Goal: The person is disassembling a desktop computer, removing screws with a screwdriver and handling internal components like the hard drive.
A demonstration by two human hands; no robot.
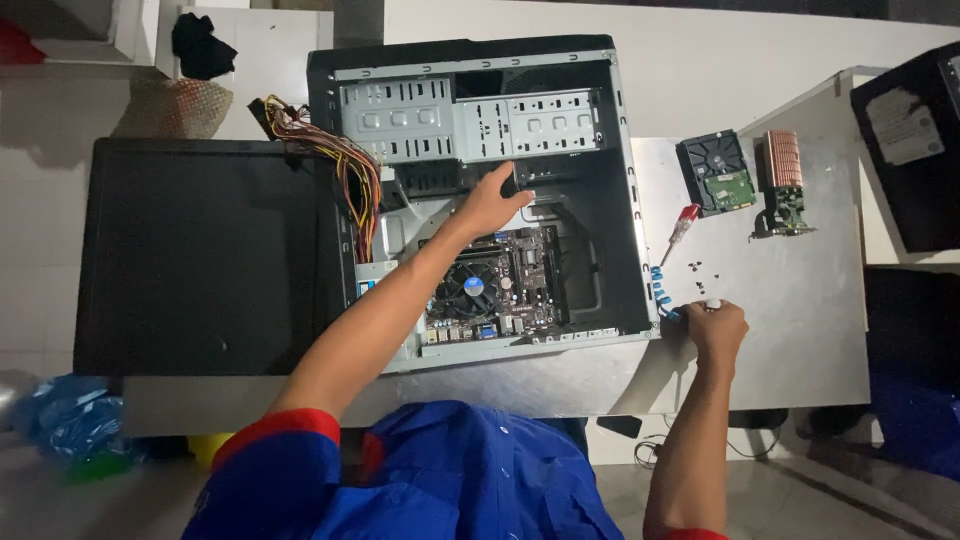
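Note:
An open computer case lies on its side on the grey table. Inside it sits a motherboard with a round black cooler fan. My left hand reaches into the case, fingers apart, resting just above the motherboard near the drive bays. My right hand is on the table beside the case's right edge, closed around a small white-tipped object next to a strip of blue cable; what it grips is too small to tell.
A red-handled screwdriver and several small screws lie right of the case. A hard drive and a copper-finned graphics card rest further back. The black side panel lies left, beside coloured power wires.

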